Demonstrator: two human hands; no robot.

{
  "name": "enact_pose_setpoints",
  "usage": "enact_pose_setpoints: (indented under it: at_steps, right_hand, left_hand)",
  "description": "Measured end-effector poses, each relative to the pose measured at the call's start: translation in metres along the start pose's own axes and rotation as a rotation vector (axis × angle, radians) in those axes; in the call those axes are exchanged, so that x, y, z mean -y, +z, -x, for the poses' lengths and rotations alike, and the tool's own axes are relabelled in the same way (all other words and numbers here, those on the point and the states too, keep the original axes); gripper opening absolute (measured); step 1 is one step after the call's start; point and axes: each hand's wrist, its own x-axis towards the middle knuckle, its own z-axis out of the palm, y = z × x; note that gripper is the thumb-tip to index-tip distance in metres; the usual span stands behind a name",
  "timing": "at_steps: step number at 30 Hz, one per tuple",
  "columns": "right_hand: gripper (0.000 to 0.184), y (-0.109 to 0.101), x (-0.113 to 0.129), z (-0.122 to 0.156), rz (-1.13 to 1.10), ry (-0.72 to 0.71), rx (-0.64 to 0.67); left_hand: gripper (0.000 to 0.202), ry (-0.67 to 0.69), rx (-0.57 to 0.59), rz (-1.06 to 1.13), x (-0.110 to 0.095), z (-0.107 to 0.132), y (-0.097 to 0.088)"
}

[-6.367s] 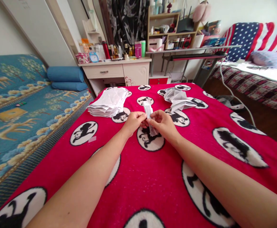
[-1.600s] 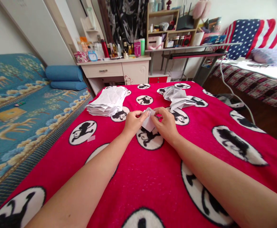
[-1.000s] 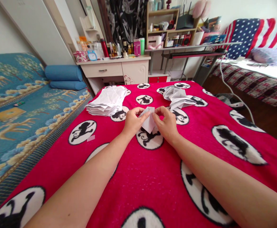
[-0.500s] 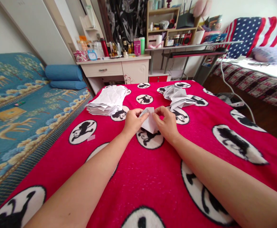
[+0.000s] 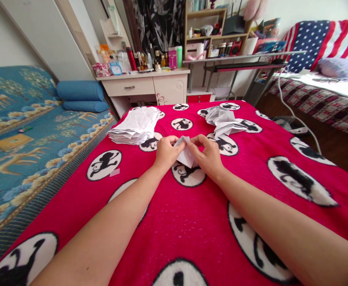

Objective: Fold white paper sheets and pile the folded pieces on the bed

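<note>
A small folded piece of white paper is held up over the middle of the red cloth. My left hand pinches its left side, thumb on the near face. From the right, my right hand grips the upper edge between thumb and fingers, and the two thumbs almost meet. Part of the paper's top is hidden by the fingers. Beyond my left hand lies a stack of flat white paper sheets. Several folded paper pieces sit in a loose pile beyond my right hand.
The red cloth with black-and-white round prints covers the surface before me. A small pale scrap lies on it at left. A blue covered sofa stands along the left side. Behind are a white dresser with bottles and a desk.
My right hand's fingers have shifted slightly left along the paper's top, closer to my left thumb. The paper's upper edge looks narrower and more pinched. The stacks have not moved.
</note>
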Motion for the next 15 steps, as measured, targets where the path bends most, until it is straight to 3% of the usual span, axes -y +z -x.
enact_pose_setpoints:
  at_steps: [3,7,11,15]
  right_hand:
    - [0.025,-0.0014,0.0006,0.0000,-0.035,-0.002,0.000]
    - [0.010,-0.0001,-0.0037,-0.0019,-0.100,0.025,-0.056]
    - [0.018,0.0022,-0.0074,-0.0031,-0.115,0.056,-0.091]
    - [0.016,0.0017,-0.0054,-0.0027,-0.117,0.048,-0.114]
  left_hand:
    - [0.039,0.043,0.043,0.014,0.0021,-0.0009,-0.0011]
    - [0.043,0.045,0.088,0.074,0.0011,-0.0014,-0.0006]
    - [0.054,-0.003,0.088,0.125,-0.0047,0.0012,-0.0012]
    - [0.041,0.017,0.143,0.175,-0.0030,0.0015,-0.0006]
